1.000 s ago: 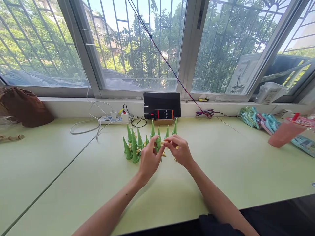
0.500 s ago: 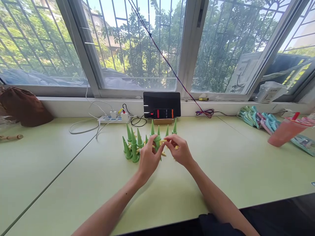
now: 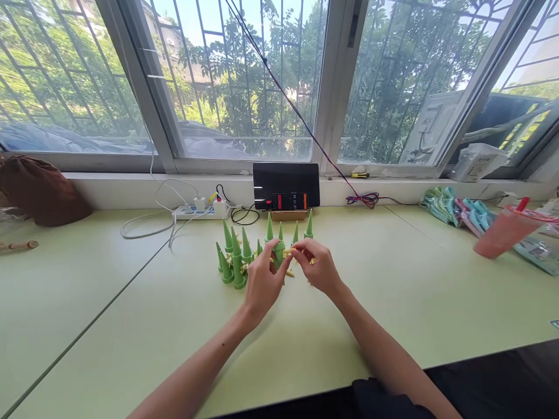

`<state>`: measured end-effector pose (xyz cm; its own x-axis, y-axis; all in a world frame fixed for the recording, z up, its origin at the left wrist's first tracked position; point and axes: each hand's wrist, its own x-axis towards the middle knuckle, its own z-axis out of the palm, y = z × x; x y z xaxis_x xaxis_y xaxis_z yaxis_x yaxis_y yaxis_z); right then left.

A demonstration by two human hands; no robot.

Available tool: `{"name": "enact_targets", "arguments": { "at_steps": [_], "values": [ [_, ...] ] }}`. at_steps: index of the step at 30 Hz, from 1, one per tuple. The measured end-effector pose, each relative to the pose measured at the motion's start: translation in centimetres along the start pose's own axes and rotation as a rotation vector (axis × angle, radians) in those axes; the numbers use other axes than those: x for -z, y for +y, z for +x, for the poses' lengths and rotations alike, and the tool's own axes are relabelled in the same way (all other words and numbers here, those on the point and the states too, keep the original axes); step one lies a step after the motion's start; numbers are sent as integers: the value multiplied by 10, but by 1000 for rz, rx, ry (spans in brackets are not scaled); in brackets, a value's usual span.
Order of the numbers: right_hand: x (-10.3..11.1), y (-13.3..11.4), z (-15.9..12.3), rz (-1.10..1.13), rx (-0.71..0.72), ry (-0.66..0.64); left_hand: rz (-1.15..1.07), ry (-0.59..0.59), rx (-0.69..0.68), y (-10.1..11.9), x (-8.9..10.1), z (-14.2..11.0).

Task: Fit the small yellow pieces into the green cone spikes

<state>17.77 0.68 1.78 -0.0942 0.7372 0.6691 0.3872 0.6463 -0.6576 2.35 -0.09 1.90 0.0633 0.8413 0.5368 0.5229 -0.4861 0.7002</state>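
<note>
My left hand (image 3: 265,279) is closed round a green plastic cone (image 3: 278,254), held with its wide collar up and its tip pointing down. Between the fingertips of my right hand (image 3: 318,266) is a small pale yellow piece (image 3: 289,251), its free end against the side of the cone's collar. Several more green cones (image 3: 238,271) stand upright on the table to the left of and behind my hands. Loose yellow pieces (image 3: 290,273) lie among the cones and beneath my hands, partly hidden.
Behind the cones a dark tablet (image 3: 286,174) leans on the wall, a phone (image 3: 292,201) with a timer before it. A power strip (image 3: 196,212) with cables lies left. A pink drink cup (image 3: 502,233) and bagged items (image 3: 443,205) are at right, a brown bag (image 3: 41,192) far left.
Both hands keep nearly the same pose, with the yellow piece still against the cone. The cone's tip is slightly less visible below my left hand. The whole view has shifted slightly.
</note>
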Motion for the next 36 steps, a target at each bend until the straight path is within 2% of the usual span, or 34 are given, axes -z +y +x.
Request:
{"name": "enact_targets", "arguments": {
  "at_steps": [36],
  "values": [
    [-1, 8, 0, -101, -78, -78, 1, -49, -66, 0, -3, -4]
  ]
}}
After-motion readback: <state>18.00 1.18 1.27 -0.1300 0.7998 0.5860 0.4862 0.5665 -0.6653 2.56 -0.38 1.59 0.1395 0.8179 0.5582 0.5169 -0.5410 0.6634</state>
